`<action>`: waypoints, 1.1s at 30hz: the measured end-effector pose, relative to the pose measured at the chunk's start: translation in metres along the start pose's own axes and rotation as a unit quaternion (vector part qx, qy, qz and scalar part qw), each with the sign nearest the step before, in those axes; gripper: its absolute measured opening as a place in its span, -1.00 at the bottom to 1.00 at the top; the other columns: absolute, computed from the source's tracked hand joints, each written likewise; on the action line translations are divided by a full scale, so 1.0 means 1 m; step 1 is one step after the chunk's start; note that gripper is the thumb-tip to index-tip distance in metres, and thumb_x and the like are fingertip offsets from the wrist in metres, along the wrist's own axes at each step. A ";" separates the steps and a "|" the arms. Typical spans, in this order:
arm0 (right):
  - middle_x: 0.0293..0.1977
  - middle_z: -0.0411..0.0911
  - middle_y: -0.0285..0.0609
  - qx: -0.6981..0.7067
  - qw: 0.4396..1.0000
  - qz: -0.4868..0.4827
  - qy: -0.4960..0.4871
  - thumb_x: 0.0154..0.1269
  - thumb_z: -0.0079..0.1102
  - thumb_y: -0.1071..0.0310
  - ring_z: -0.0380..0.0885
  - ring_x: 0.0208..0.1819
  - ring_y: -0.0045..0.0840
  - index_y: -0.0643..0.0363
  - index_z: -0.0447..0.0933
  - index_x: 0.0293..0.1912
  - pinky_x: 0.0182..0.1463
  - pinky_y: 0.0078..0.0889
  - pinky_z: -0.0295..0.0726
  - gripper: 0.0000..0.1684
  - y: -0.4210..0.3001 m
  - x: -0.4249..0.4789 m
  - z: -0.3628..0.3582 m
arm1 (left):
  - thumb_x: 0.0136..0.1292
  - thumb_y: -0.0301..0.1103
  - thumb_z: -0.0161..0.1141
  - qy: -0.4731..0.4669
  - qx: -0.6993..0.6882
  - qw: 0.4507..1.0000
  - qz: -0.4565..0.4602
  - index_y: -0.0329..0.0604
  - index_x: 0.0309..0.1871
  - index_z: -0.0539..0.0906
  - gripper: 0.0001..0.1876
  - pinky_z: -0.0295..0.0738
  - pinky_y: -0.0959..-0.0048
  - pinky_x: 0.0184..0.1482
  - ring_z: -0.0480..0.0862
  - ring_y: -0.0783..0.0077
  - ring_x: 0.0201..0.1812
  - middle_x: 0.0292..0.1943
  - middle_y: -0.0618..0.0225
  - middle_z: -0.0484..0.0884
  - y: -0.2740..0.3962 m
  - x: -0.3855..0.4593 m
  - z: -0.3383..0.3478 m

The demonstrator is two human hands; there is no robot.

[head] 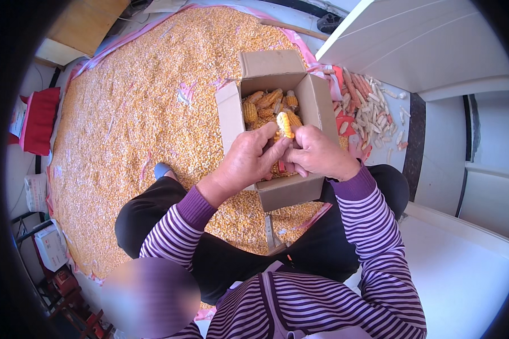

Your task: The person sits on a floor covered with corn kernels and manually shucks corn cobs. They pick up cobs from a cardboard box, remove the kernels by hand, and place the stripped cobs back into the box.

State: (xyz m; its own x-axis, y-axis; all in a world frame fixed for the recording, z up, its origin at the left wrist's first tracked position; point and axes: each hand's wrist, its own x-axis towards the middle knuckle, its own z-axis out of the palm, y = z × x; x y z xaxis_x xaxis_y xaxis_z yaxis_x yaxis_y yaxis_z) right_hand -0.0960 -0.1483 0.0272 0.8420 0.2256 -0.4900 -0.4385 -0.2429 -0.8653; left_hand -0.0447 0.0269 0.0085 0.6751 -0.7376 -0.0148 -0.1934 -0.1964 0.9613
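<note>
Both hands meet over the near part of an open cardboard box (pixel 290 194). Between them is a partly shelled corn cob (pixel 283 123), its pale tip pointing away from me and yellow kernels left along one side. My left hand (pixel 254 154) grips it from the left, thumb near its lower end. My right hand (pixel 320 152) closes on its lower right side, the fingertips partly hidden. Something red shows just under the hands. Inside the box lie several yellow corn ears (pixel 269 99) and loose kernels.
Loose corn kernels (pixel 152 97) cover a pink-edged sheet around the box. Stripped cobs (pixel 371 112) are heaped to the right, beside a white panel (pixel 411 42). A wooden stick (pixel 295 29) lies at the far edge. A red cloth item (pixel 42 121) is at the left.
</note>
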 end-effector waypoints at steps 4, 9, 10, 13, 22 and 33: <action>-0.54 0.52 -0.26 0.035 0.996 0.043 -0.075 0.33 0.10 0.42 0.38 -0.70 -0.79 0.26 0.45 -0.17 -0.65 -0.71 0.27 -0.87 -0.010 -0.006 -0.005 | 0.47 -0.17 0.06 -0.039 -0.072 0.997 0.000 -0.28 -0.14 0.51 -0.71 0.49 0.55 -0.58 0.58 0.63 -0.56 -0.52 0.36 0.57 -0.003 -0.003 -0.002; -0.54 0.53 -0.26 0.046 0.992 0.065 -0.101 0.35 0.13 0.38 0.39 -0.71 -0.80 0.26 0.45 -0.14 -0.66 -0.74 0.26 -0.84 -0.012 -0.009 -0.006 | 0.50 -0.12 -0.01 -0.076 -0.094 0.993 -0.010 -0.27 -0.08 0.55 -0.66 0.50 0.61 -0.47 0.51 0.71 -0.49 -0.47 0.44 0.53 -0.001 -0.006 -0.004; -0.54 0.53 -0.25 0.048 0.991 0.069 -0.100 0.35 0.14 0.38 0.39 -0.71 -0.80 0.26 0.45 -0.14 -0.66 -0.75 0.26 -0.83 -0.012 -0.009 -0.005 | 0.51 -0.12 -0.02 -0.076 -0.100 0.992 -0.010 -0.27 -0.08 0.55 -0.66 0.50 0.61 -0.47 0.50 0.71 -0.49 -0.46 0.45 0.53 -0.003 -0.007 -0.004; -0.54 0.53 -0.26 0.117 0.982 0.070 -0.131 0.36 0.16 0.36 0.39 -0.71 -0.81 0.26 0.46 -0.14 -0.67 -0.77 0.26 -0.82 -0.016 -0.012 -0.008 | 0.52 -0.11 -0.04 -0.100 -0.175 0.978 -0.050 -0.26 -0.09 0.55 -0.65 0.49 0.62 -0.47 0.49 0.73 -0.48 -0.44 0.48 0.52 0.002 -0.011 -0.009; -0.64 0.53 -0.23 0.002 0.998 0.012 -0.067 0.27 0.20 0.35 0.44 -0.74 -0.69 0.33 0.51 -0.32 -0.71 -0.62 0.33 -0.80 -0.014 -0.001 0.002 | 0.53 -0.19 -0.04 -0.042 -0.182 0.978 -0.090 -0.23 -0.29 0.51 -0.68 0.16 0.64 -0.52 0.24 0.77 -0.52 -0.58 0.65 0.29 0.007 -0.013 -0.012; -0.62 0.55 -0.20 0.111 0.987 0.010 -0.119 0.32 0.18 0.39 0.41 -0.75 -0.75 0.32 0.48 -0.21 -0.73 -0.69 0.27 -0.83 -0.027 0.001 0.016 | 0.49 -0.30 0.00 0.021 -0.074 0.997 0.022 -0.33 -0.34 0.49 -0.70 0.30 0.51 -0.45 0.32 0.66 -0.49 -0.58 0.45 0.39 0.002 -0.024 -0.026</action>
State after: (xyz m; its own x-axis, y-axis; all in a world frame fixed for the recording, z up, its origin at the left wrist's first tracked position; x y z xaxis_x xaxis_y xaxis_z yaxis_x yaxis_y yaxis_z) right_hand -0.0885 -0.1266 0.0484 0.7462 0.4451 -0.4950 -0.5341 -0.0435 -0.8443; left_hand -0.0427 0.0607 0.0182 0.6978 -0.7154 0.0364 -0.1184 -0.0650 0.9908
